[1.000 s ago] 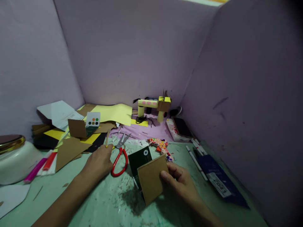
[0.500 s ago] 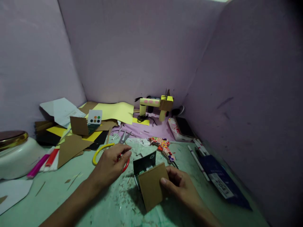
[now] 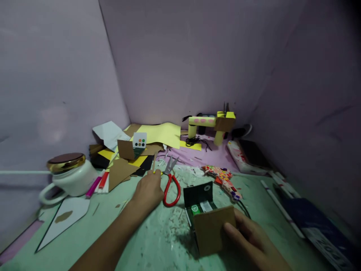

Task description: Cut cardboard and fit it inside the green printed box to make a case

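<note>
My right hand (image 3: 251, 233) pinches a brown cardboard piece (image 3: 214, 231) at its right side, thumb on the near face. This piece is folded, with a dark green printed inside (image 3: 199, 195) turned away from me and tilted upward. My left hand (image 3: 149, 190) is curled over the yellow handle of a pair of scissors (image 3: 172, 192) on the table. Its fingers are mostly hidden behind the back of the hand. The scissors' red handle lies uncovered at the right of that hand, with the blades slightly apart and pointing away.
A floral glue gun (image 3: 221, 177) lies beyond the cardboard. At the left are a lidded white mug (image 3: 75, 180), markers (image 3: 94, 184) and paper and cardboard scraps (image 3: 121, 173). A yellow giraffe-like paper figure (image 3: 203, 121) stands at the back; a phone (image 3: 254, 154) and blue packet (image 3: 321, 222) are right.
The view has turned left, so things sit farther right. My left hand has shifted from the scissors' red handle onto the yellow one. My right hand still holds the cardboard.
</note>
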Tool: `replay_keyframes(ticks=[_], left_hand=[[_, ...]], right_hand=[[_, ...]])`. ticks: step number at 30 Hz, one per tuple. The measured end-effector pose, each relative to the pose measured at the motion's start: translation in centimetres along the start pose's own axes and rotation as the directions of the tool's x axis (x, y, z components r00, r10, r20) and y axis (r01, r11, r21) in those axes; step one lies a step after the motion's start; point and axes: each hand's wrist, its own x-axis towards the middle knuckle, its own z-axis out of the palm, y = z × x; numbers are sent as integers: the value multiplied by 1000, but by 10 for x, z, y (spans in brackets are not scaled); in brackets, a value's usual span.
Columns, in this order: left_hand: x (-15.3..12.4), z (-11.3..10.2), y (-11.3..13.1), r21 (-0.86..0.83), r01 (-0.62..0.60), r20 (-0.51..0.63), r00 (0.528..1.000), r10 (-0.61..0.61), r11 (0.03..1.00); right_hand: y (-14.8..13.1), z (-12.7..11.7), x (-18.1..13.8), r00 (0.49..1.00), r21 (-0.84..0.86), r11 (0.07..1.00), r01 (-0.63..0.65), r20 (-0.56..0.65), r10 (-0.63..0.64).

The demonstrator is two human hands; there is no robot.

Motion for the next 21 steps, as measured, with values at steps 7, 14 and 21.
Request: replay_keyframes(ticks=[7, 14, 21], left_hand=[[-2, -3, 2, -89, -22, -42, 999, 19, 996], [-4, 4, 12, -126, -42, -61, 998, 34, 991], [4, -5, -4, -284, 82, -59, 993, -102, 955]], right_hand=[[13, 1, 1, 1000, 15, 1000, -2, 14, 2], [14, -1, 3, 997, -19, 1000, 21, 69, -19], [4, -1, 4, 1000, -18, 1000, 7, -11, -7]])
